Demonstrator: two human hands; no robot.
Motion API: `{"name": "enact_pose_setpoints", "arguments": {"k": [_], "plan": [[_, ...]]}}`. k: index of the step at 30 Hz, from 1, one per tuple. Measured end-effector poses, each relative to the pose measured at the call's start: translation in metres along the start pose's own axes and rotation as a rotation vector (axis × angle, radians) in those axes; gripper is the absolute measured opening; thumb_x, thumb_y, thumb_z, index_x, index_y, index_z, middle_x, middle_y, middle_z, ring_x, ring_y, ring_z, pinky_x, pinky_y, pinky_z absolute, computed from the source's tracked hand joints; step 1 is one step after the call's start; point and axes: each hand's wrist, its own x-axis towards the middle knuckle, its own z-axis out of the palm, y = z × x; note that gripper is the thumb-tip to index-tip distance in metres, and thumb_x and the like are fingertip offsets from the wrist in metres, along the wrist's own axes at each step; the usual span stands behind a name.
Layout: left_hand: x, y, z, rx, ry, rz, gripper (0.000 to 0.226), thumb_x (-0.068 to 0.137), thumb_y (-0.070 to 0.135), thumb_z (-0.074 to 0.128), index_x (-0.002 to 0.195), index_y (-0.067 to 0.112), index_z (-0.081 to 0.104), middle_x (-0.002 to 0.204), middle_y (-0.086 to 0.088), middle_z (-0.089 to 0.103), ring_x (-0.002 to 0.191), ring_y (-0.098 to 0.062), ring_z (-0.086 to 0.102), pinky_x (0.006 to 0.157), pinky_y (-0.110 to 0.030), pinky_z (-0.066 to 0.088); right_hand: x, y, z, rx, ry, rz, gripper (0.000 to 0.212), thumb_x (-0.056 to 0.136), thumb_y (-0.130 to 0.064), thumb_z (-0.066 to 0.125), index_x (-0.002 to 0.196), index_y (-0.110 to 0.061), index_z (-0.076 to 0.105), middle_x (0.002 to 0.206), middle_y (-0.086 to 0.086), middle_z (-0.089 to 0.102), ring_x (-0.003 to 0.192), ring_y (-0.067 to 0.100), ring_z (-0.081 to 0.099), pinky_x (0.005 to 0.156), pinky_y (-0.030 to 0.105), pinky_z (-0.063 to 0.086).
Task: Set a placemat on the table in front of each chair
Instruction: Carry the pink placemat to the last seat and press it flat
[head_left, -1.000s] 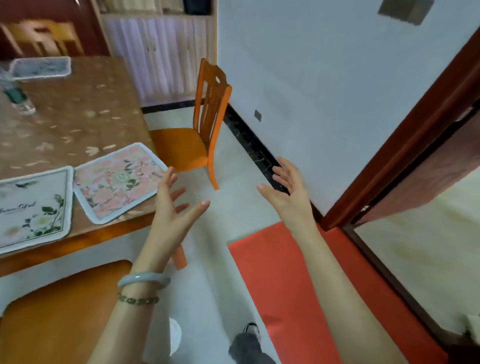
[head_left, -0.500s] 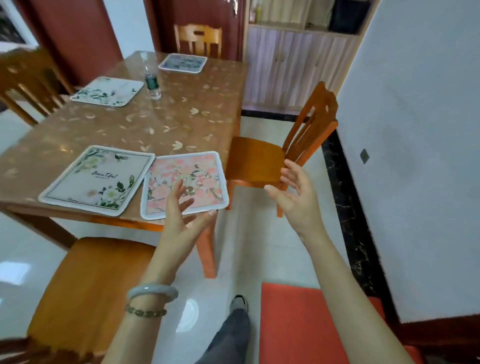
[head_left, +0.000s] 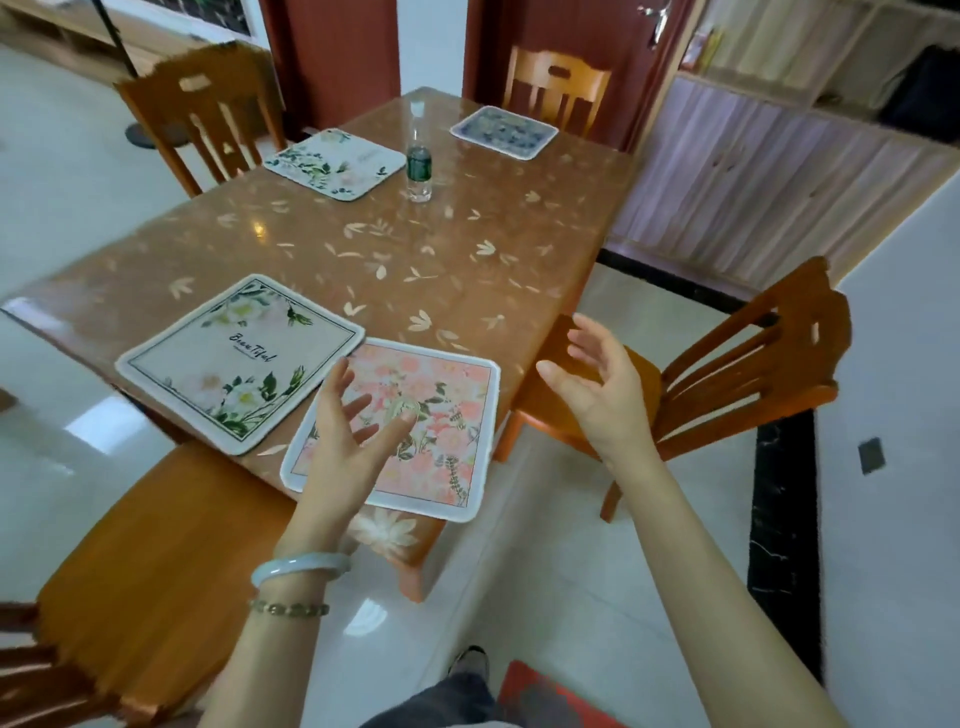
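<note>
A pink floral placemat (head_left: 441, 415) lies at the near right corner of the brown table (head_left: 415, 260), its near edge hanging over the table edge. Beside it on the left lies a cream placemat with green leaves (head_left: 234, 358). Another white leafy placemat (head_left: 335, 163) lies at the far left, and a blue one (head_left: 504, 132) at the far end. My left hand (head_left: 348, 431) hovers open above the pink mat. My right hand (head_left: 597, 384) is open in the air beyond the table's right edge, above an orange chair (head_left: 727, 374). Neither hand holds anything.
A clear water bottle (head_left: 418, 166) stands mid-table toward the far end. Wooden chairs stand at the near left (head_left: 156, 571), far left (head_left: 202, 114) and far end (head_left: 558, 88). A cabinet with a curtain front (head_left: 753, 182) is at the right, a white wall beyond it.
My view has swung left from the doorway to take in the whole table. Both hands stay open and empty; the left now hovers over the pink mat.
</note>
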Motion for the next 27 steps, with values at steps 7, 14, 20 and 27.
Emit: {"name": "enact_pose_setpoints", "arguments": {"k": [7, 14, 20, 27], "plan": [[0.039, -0.007, -0.003, 0.067, 0.215, -0.072, 0.092, 0.079, 0.041, 0.070, 0.150, 0.036, 0.013, 0.155, 0.005, 0.025, 0.129, -0.012, 0.041, 0.096, -0.029, 0.044, 0.078, 0.025, 0.036, 0.069, -0.264, 0.024, 0.052, 0.080, -0.032, 0.073, 0.126, -0.037, 0.051, 0.126, -0.020, 0.051, 0.119, -0.003, 0.047, 0.071, 0.000, 0.042], [0.087, -0.047, 0.015, 0.264, 0.372, -0.211, 0.094, 0.083, 0.038, 0.072, 0.153, 0.029, 0.010, 0.160, 0.003, 0.018, 0.131, -0.007, 0.031, 0.102, -0.029, 0.033, 0.153, 0.081, 0.060, -0.045, -0.514, 0.129, 0.053, 0.082, -0.029, 0.072, 0.130, -0.030, 0.050, 0.137, -0.010, 0.049, 0.125, 0.010, 0.045, 0.097, 0.027, 0.038], [0.131, -0.087, 0.033, 0.434, 0.404, -0.379, 0.098, 0.081, 0.037, 0.076, 0.154, 0.016, 0.013, 0.158, -0.008, 0.023, 0.143, -0.025, 0.028, 0.115, -0.049, 0.029, 0.223, 0.119, 0.067, -0.115, -0.690, 0.159, 0.048, 0.084, -0.028, 0.070, 0.128, -0.027, 0.052, 0.132, -0.009, 0.051, 0.122, 0.008, 0.044, 0.099, 0.028, 0.036], [0.146, -0.129, 0.025, 0.651, 0.363, -0.575, 0.097, 0.081, 0.038, 0.075, 0.154, 0.010, 0.016, 0.158, -0.013, 0.024, 0.145, -0.028, 0.024, 0.117, -0.046, 0.025, 0.255, 0.161, 0.100, -0.216, -0.870, 0.228, 0.049, 0.083, -0.026, 0.072, 0.127, -0.021, 0.053, 0.132, 0.001, 0.050, 0.116, 0.012, 0.046, 0.093, 0.027, 0.038]]}}
